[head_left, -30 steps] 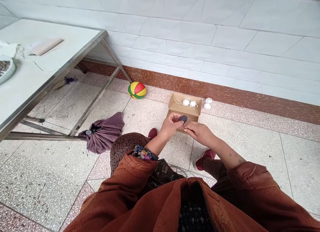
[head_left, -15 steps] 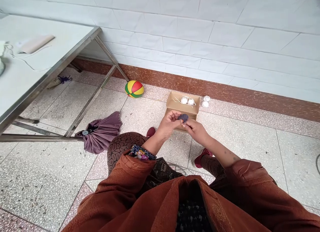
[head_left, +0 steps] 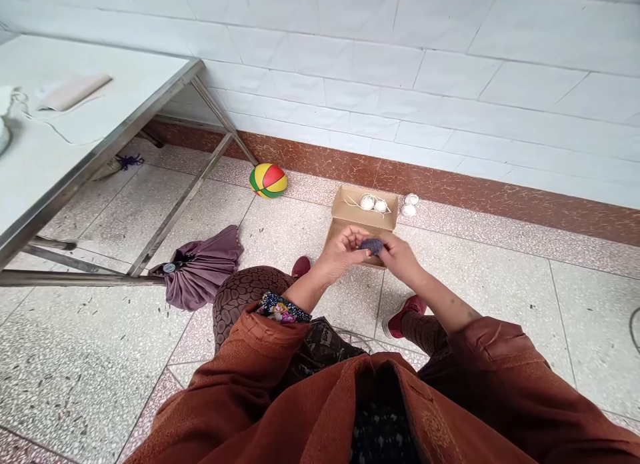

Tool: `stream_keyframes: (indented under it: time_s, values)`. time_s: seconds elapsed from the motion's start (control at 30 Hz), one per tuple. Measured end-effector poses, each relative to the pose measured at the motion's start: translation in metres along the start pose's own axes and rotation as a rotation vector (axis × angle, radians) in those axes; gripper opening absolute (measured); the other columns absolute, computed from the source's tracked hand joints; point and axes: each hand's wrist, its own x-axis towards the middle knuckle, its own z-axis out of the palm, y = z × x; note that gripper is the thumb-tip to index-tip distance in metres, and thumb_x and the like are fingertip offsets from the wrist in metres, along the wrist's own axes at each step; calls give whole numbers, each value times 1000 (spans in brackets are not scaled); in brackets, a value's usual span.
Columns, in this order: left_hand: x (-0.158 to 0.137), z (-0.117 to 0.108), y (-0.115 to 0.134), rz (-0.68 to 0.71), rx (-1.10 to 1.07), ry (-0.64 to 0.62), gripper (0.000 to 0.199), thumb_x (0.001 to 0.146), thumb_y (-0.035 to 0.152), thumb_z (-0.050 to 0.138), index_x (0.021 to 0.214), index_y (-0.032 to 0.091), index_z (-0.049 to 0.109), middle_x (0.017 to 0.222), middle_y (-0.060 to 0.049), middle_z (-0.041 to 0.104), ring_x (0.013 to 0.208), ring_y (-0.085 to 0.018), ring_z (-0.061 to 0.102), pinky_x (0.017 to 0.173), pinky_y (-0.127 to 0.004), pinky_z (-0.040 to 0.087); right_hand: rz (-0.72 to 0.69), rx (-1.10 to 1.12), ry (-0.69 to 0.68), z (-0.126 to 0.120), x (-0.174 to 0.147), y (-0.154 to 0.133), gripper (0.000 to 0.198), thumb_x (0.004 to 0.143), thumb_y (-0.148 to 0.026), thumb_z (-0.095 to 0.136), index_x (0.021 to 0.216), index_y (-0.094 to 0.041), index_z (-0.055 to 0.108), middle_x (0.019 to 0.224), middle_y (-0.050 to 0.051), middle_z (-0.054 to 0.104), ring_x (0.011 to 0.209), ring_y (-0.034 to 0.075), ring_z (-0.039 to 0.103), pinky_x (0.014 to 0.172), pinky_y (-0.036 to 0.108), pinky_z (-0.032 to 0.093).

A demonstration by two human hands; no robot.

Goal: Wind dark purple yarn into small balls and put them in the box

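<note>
A small dark grey-purple ball of yarn [head_left: 371, 246] is held in front of me, above an open cardboard box [head_left: 339, 225]. My left hand [head_left: 341, 254] grips its left side between thumb and fingers. At its right side, my right hand [head_left: 399, 256] has its fingers closed against the yarn, slightly smeared by motion. Several white balls of yarn lie beyond my hands: two white balls [head_left: 374, 203] with loose ends rest in the box's upper part, and more white balls [head_left: 409, 205] sit on the floor just right of it.
A metal-framed table [head_left: 145, 97] stands on the left, carrying a folded beige item [head_left: 80, 92] and cord. A colourful ball [head_left: 269, 181] lies by the wall. Near the table leg is a folded purple umbrella [head_left: 205, 264]. The tiled wall [head_left: 370, 71] runs across the back.
The ball of yarn has turned and shifted slightly down and right. My right hand has moved right and closed around its right side; my left hand keeps its grip.
</note>
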Motion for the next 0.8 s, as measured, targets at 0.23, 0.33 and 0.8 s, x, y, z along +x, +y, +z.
stream_keyframes:
  time_s: [0.23, 0.33, 0.8]
  values:
    - [13, -13, -15, 60, 195, 252, 33, 63, 16, 77, 90, 18, 58, 86, 1, 63, 81, -11, 58, 80, -27, 43, -196, 8, -273, 0, -14, -30, 20, 100, -33, 52, 86, -23, 62, 81, 3, 63, 77, 19, 60, 73, 31, 47]
    - [11, -11, -14, 19, 246, 152, 30, 63, 18, 77, 84, 18, 57, 80, 2, 62, 73, -10, 55, 74, -26, 42, -170, 45, -115, -20, -3, -37, 19, 100, -34, 53, 89, -24, 64, 84, 3, 66, 79, 19, 61, 75, 32, 48]
    - [11, -10, -13, 37, 187, 207, 29, 63, 14, 77, 86, 17, 59, 83, 1, 65, 79, -12, 61, 81, -28, 46, -187, -52, -290, 10, -20, -17, 24, 101, -34, 50, 85, -23, 64, 83, 4, 65, 78, 19, 61, 73, 31, 48]
